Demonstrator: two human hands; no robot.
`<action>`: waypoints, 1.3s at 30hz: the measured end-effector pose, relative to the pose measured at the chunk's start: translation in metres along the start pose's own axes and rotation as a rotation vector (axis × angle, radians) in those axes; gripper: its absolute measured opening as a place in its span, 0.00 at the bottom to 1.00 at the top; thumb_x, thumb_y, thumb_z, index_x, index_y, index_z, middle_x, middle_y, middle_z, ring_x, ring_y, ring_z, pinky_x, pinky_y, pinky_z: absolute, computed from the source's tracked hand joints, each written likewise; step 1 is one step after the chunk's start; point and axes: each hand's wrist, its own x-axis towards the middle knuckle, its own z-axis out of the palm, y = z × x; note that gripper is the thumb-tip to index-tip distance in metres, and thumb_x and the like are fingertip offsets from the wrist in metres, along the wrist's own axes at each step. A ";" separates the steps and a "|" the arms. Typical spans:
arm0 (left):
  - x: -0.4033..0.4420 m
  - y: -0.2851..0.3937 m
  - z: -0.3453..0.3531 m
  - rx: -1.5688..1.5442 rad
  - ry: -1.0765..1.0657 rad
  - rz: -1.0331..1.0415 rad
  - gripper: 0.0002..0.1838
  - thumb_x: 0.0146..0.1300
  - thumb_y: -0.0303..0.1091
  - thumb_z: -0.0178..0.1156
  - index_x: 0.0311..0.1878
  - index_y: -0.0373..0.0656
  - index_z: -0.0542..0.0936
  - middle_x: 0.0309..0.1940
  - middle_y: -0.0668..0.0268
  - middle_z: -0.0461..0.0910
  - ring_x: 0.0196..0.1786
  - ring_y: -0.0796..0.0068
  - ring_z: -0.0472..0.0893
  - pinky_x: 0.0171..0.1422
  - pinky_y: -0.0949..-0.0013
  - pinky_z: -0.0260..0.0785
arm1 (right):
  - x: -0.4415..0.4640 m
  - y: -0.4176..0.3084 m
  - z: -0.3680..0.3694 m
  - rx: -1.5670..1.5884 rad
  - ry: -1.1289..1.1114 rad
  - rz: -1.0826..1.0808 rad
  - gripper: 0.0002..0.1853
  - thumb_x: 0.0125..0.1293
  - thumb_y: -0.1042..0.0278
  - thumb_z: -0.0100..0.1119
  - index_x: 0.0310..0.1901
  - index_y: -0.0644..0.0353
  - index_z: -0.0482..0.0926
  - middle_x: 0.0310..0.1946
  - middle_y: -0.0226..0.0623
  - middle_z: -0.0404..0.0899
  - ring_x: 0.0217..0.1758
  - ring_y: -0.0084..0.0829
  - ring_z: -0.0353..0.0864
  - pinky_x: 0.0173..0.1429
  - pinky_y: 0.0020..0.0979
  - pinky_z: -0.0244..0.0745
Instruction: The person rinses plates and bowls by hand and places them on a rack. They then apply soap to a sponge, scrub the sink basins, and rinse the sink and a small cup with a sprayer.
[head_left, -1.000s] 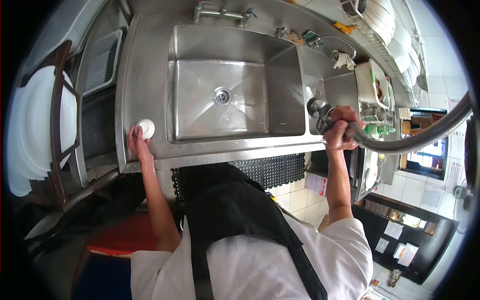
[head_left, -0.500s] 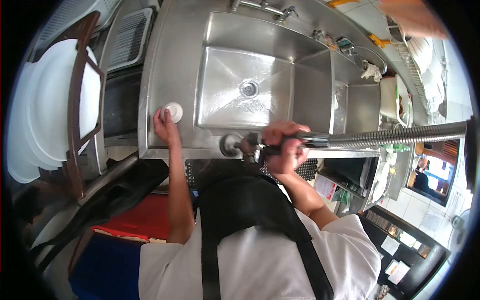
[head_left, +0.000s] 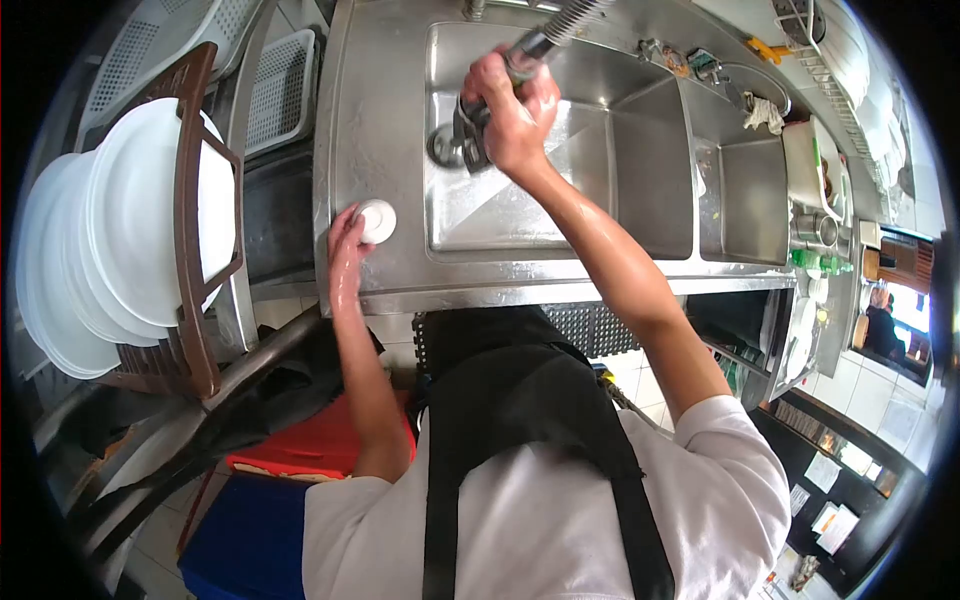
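On the steel counter left of the large sink, my left hand has its fingers against the side of a small white dish. My right hand is wrapped round the handle of a spray nozzle, held over the left part of the large sink. A ribbed metal hose runs up from the handle, out of view at the top. The nozzle's round head points to the left.
White plates stand in a brown rack at the left, near a white basket. A smaller sink lies to the right, with a white bin beyond it. A person shows far right.
My right hand has carried the sprayer from the smaller sink, past the front edge, to the large sink's left part. My left hand stays at the dish while the view has shifted.
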 end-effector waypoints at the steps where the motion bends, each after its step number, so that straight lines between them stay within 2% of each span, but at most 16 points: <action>1: -0.008 0.017 -0.001 0.150 0.001 0.017 0.22 0.67 0.39 0.58 0.62 0.43 0.72 0.49 0.68 0.77 0.49 0.79 0.75 0.44 0.72 0.68 | -0.008 -0.009 -0.003 0.057 -0.056 0.000 0.10 0.72 0.66 0.53 0.37 0.63 0.67 0.23 0.35 0.70 0.26 0.26 0.70 0.33 0.30 0.70; 2: -0.008 0.018 -0.003 0.147 0.003 0.014 0.22 0.67 0.39 0.58 0.62 0.43 0.72 0.49 0.68 0.77 0.49 0.79 0.75 0.44 0.72 0.68 | -0.021 -0.015 -0.004 0.154 -0.042 0.053 0.10 0.72 0.66 0.51 0.36 0.63 0.67 0.23 0.35 0.68 0.25 0.26 0.68 0.32 0.31 0.70; 4: -0.009 0.021 -0.011 0.397 0.059 0.493 0.21 0.68 0.35 0.58 0.62 0.42 0.71 0.49 0.66 0.77 0.49 0.80 0.75 0.43 0.73 0.68 | -0.055 -0.025 -0.005 0.184 -0.047 0.081 0.12 0.73 0.65 0.49 0.32 0.63 0.67 0.22 0.35 0.66 0.25 0.27 0.66 0.31 0.32 0.68; 5: -0.022 0.039 -0.009 0.347 0.086 0.409 0.19 0.67 0.31 0.57 0.60 0.40 0.71 0.52 0.58 0.77 0.52 0.66 0.76 0.59 0.65 0.68 | -0.075 -0.020 -0.011 0.141 -0.121 0.052 0.13 0.72 0.64 0.49 0.31 0.63 0.67 0.22 0.35 0.66 0.24 0.27 0.66 0.30 0.32 0.67; 10: -0.045 0.061 -0.027 0.308 0.221 0.416 0.19 0.67 0.28 0.56 0.61 0.41 0.71 0.50 0.61 0.77 0.52 0.71 0.75 0.55 0.67 0.69 | -0.105 -0.018 0.024 0.464 -0.064 -0.053 0.13 0.69 0.64 0.57 0.42 0.65 0.68 0.25 0.38 0.71 0.26 0.28 0.70 0.30 0.29 0.68; 12: -0.053 0.066 -0.029 0.243 0.117 0.231 0.19 0.67 0.29 0.55 0.61 0.44 0.72 0.49 0.67 0.77 0.47 0.77 0.74 0.48 0.72 0.68 | -0.088 -0.009 0.037 0.428 -0.012 -0.099 0.14 0.67 0.62 0.59 0.42 0.64 0.69 0.25 0.37 0.72 0.25 0.29 0.71 0.30 0.30 0.68; 16: -0.048 0.042 -0.028 0.219 -0.158 0.098 0.19 0.67 0.33 0.55 0.61 0.48 0.73 0.49 0.72 0.76 0.44 0.82 0.71 0.42 0.77 0.63 | -0.017 0.030 0.019 -0.435 0.084 -0.222 0.13 0.65 0.63 0.61 0.39 0.62 0.71 0.24 0.38 0.76 0.25 0.33 0.75 0.34 0.34 0.72; 20: -0.036 0.008 -0.013 0.381 -0.119 0.100 0.19 0.66 0.33 0.57 0.60 0.48 0.75 0.50 0.71 0.76 0.47 0.81 0.73 0.44 0.76 0.65 | 0.021 0.057 -0.025 -0.489 0.174 -0.104 0.17 0.64 0.57 0.64 0.38 0.62 0.70 0.24 0.40 0.79 0.27 0.37 0.78 0.36 0.35 0.72; 22: -0.044 -0.003 -0.001 0.282 -0.031 0.024 0.18 0.66 0.34 0.59 0.59 0.48 0.76 0.51 0.70 0.76 0.48 0.80 0.74 0.44 0.76 0.65 | 0.014 0.038 -0.049 -0.540 0.168 -0.072 0.18 0.62 0.58 0.66 0.39 0.62 0.70 0.26 0.39 0.80 0.26 0.36 0.78 0.34 0.35 0.72; 24: -0.042 -0.013 0.008 -0.185 0.121 0.039 0.18 0.66 0.35 0.59 0.58 0.48 0.77 0.51 0.69 0.76 0.49 0.79 0.74 0.43 0.75 0.65 | -0.007 0.033 -0.074 -0.683 0.216 -0.151 0.18 0.61 0.59 0.67 0.39 0.64 0.72 0.31 0.42 0.80 0.32 0.35 0.79 0.38 0.33 0.73; 26: -0.046 -0.007 0.013 -0.116 0.143 0.096 0.17 0.65 0.35 0.60 0.57 0.48 0.77 0.51 0.69 0.76 0.50 0.78 0.75 0.43 0.75 0.66 | -0.026 0.033 -0.116 -1.031 0.158 -0.198 0.16 0.61 0.61 0.67 0.40 0.66 0.76 0.37 0.43 0.79 0.39 0.35 0.79 0.44 0.30 0.73; 28: -0.039 -0.009 0.013 0.065 0.172 0.060 0.17 0.63 0.34 0.59 0.55 0.45 0.77 0.48 0.69 0.76 0.49 0.78 0.75 0.42 0.75 0.66 | -0.049 0.017 -0.131 -0.811 0.308 -0.023 0.14 0.61 0.63 0.67 0.40 0.66 0.79 0.40 0.39 0.77 0.46 0.31 0.77 0.49 0.27 0.71; 32: -0.011 -0.015 0.036 -0.017 0.054 0.197 0.09 0.48 0.29 0.52 0.30 0.42 0.80 0.26 0.68 0.75 0.32 0.76 0.75 0.37 0.72 0.68 | -0.095 -0.015 -0.152 -0.500 0.520 0.231 0.15 0.64 0.64 0.64 0.46 0.65 0.78 0.43 0.35 0.78 0.47 0.23 0.74 0.52 0.29 0.71; 34: 0.010 0.004 0.068 0.040 -0.133 0.134 0.08 0.51 0.31 0.54 0.30 0.40 0.81 0.23 0.69 0.75 0.29 0.77 0.75 0.36 0.72 0.68 | -0.116 -0.011 -0.171 -0.496 0.598 0.139 0.20 0.64 0.60 0.65 0.51 0.65 0.76 0.45 0.37 0.78 0.49 0.26 0.74 0.53 0.29 0.71; 36: 0.038 0.027 0.121 0.196 -0.217 0.188 0.11 0.54 0.37 0.59 0.33 0.39 0.83 0.23 0.67 0.79 0.29 0.75 0.77 0.36 0.71 0.69 | -0.135 -0.011 -0.201 -0.526 0.455 0.014 0.33 0.63 0.45 0.63 0.58 0.65 0.70 0.50 0.39 0.75 0.54 0.31 0.74 0.56 0.33 0.71; 39: 0.089 0.068 0.206 0.590 -0.219 0.441 0.18 0.57 0.47 0.62 0.40 0.42 0.86 0.35 0.57 0.85 0.40 0.65 0.83 0.46 0.66 0.72 | -0.144 -0.031 -0.218 -0.507 0.425 -0.032 0.50 0.59 0.24 0.49 0.68 0.62 0.57 0.60 0.47 0.66 0.62 0.41 0.71 0.64 0.43 0.70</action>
